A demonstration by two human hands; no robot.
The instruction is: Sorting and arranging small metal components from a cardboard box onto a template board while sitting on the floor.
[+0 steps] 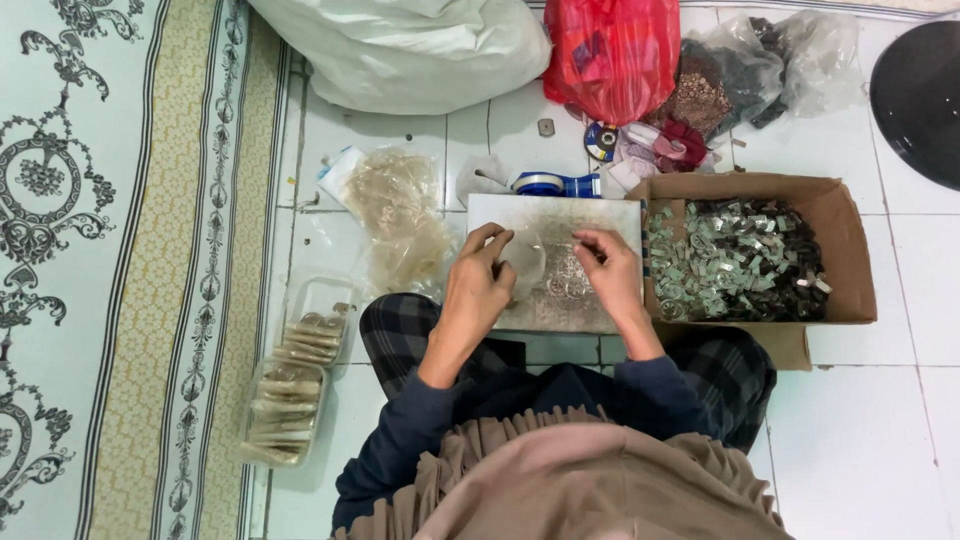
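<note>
I sit cross-legged on a white tiled floor with a grey metal work plate (pixel 555 215) in front of my knees. My left hand (pixel 480 280) pinches the mouth of a small clear plastic bag (pixel 526 262) over the plate. My right hand (pixel 610 272) has fingers closed on something small and silvery at the bag's right; I cannot make out what it is. A little pile of shiny metal pieces (pixel 565 285) lies on the plate between both hands.
An open cardboard box (pixel 840 250) of small metal parts stands at the right. Clear trays (pixel 290 400) of filled packets and loose clear bags (pixel 400 210) lie left. A tape dispenser (pixel 555 184), red bag (pixel 610 50), white sack (pixel 410 45) and patterned mat (pixel 100 270) surround.
</note>
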